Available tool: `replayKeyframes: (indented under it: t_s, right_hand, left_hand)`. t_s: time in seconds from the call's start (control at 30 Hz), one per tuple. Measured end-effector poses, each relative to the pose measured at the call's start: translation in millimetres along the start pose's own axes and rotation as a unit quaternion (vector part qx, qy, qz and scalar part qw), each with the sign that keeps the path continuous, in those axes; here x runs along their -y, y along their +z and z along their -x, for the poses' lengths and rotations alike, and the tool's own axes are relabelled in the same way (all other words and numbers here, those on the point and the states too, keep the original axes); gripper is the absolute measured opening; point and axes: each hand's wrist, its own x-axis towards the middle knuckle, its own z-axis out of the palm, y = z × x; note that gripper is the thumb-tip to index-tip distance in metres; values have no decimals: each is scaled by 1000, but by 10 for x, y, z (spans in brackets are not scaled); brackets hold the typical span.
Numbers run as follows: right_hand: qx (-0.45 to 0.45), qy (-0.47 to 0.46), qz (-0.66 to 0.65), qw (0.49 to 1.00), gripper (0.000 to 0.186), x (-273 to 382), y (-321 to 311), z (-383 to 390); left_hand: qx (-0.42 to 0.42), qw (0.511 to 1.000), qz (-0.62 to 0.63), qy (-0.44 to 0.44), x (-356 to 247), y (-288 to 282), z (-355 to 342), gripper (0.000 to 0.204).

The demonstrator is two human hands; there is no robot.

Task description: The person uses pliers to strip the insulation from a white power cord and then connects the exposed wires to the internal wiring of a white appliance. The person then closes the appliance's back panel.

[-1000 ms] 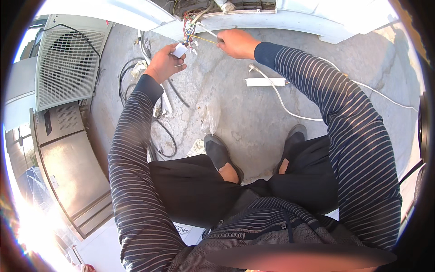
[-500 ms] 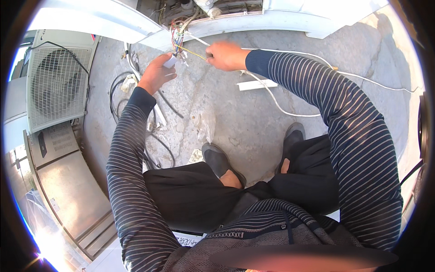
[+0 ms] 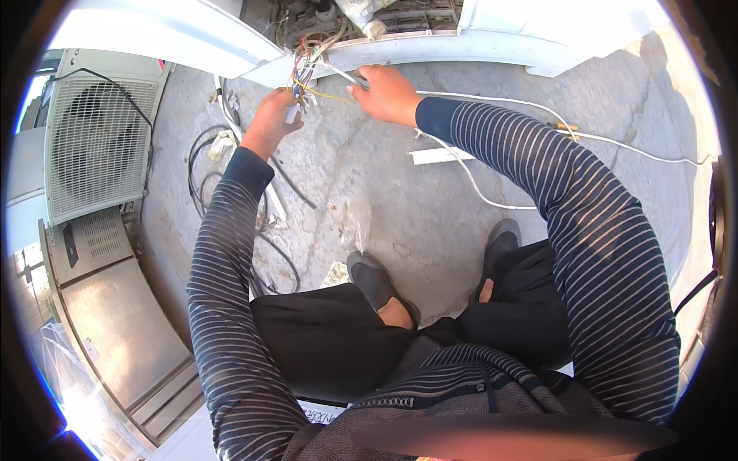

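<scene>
My left hand [image 3: 270,123] is closed on a small white block [image 3: 292,114], right by the loose ends of a bundle of coloured wires [image 3: 303,73]. The wires hang out over the lower edge of an open white cabinet [image 3: 400,51]. To their right, my right hand [image 3: 390,95] has its thumb and fingers closed around a white cable [image 3: 343,74] that runs from the bundle. A thin yellow wire [image 3: 329,95] stretches from the bundle toward my right fingertips; whether they touch it I cannot tell.
An outdoor air-conditioner unit [image 3: 98,142] stands at left, with a metal cabinet [image 3: 119,323] nearer. Black cables [image 3: 201,157] lie coiled on the concrete. A white plastic strip [image 3: 442,156], a clear plastic bag [image 3: 356,223] and a long white cord [image 3: 638,146] lie about.
My left hand has turned and its fingers have closed further round the white block. My right hand has moved slightly right, and the yellow wire hangs slacker. The view has shifted a little.
</scene>
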Motion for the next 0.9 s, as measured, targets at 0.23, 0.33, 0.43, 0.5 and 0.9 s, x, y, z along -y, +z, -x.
replayKeyframes:
  t_s: [0.23,0.33,0.43,0.5,0.9]
  right_hand:
    - [87,19,18,996,30,-6,9,29]
    - [-18,26,-10,999,25,83,69,123]
    - [-29,-1,-69,997,22,164,44,73]
    - [-8,-13,-99,995,22,243,-7,32]
    - [18,-34,-204,978,17,458,326,-151]
  left_hand:
    - [8,998,52,47,5,-168,33,25]
    - [21,997,66,29,34,-177,34,26]
    - [33,997,71,25,57,-229,-18,26]
    - [43,996,78,22,87,-242,-23,27]
    - [73,994,65,42,63,-147,82,45]
